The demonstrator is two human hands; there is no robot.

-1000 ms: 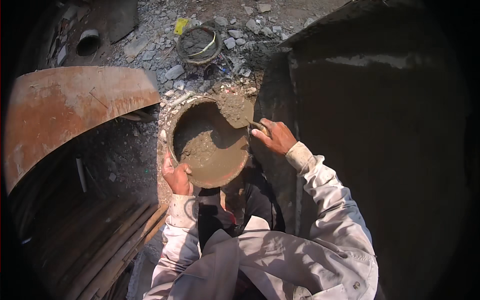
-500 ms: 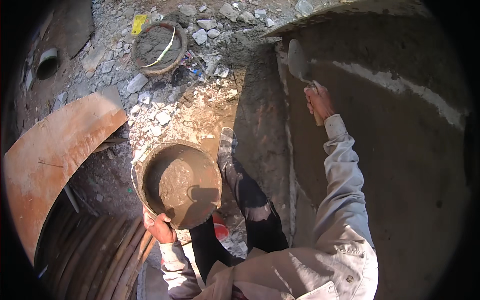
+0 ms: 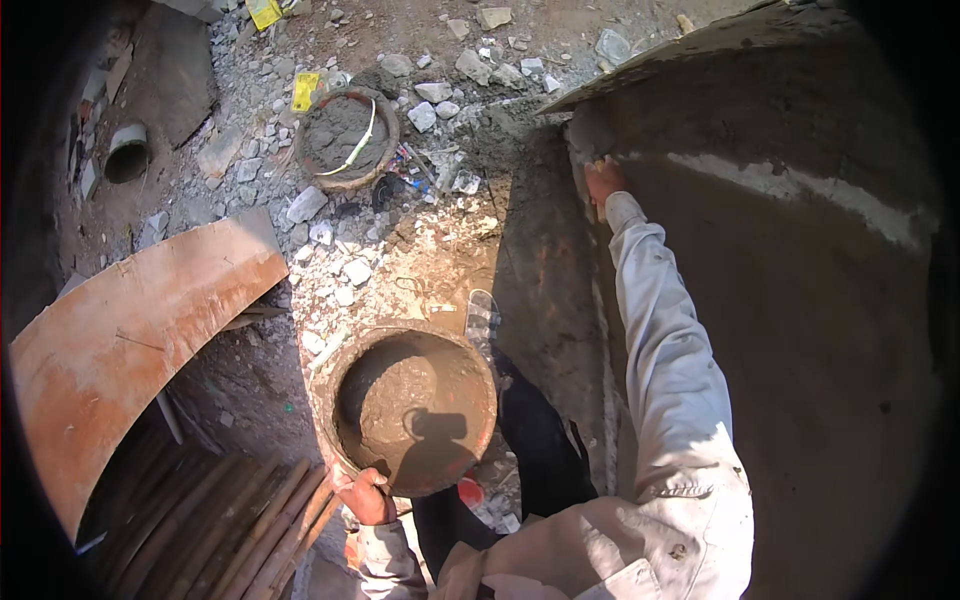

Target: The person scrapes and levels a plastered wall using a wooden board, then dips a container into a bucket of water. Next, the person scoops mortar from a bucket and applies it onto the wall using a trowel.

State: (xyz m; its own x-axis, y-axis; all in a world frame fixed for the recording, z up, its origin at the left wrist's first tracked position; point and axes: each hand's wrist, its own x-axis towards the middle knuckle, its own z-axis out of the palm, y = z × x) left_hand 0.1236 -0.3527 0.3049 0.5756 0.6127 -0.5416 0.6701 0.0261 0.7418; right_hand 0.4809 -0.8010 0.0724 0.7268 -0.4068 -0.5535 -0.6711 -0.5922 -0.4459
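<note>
My left hand (image 3: 367,497) grips the near rim of a round metal pan (image 3: 340,360) that holds wet grey mortar (image 3: 400,405). My right hand (image 3: 603,183) is stretched out high against the edge of a dark plastered wall (image 3: 800,330) and holds a trowel (image 3: 588,135), whose blade lies flat on the wet plaster at the wall's corner. My right sleeve is pale and reaches from the lower edge up to the hand. My foot in a sandal (image 3: 482,318) stands on the rubble below the pan.
A second pan of mortar (image 3: 345,135) sits on the rubble-strewn ground further off. A curved rust-orange metal sheet (image 3: 120,340) lies at the left, with bamboo poles (image 3: 220,530) below it. A pipe end (image 3: 127,155) and a yellow scrap (image 3: 305,90) lie among the stones.
My right hand left the pan with a loaded trowel and rose to the wall's upper corner. The pan in my left hand sank lower in view as my head turned.
</note>
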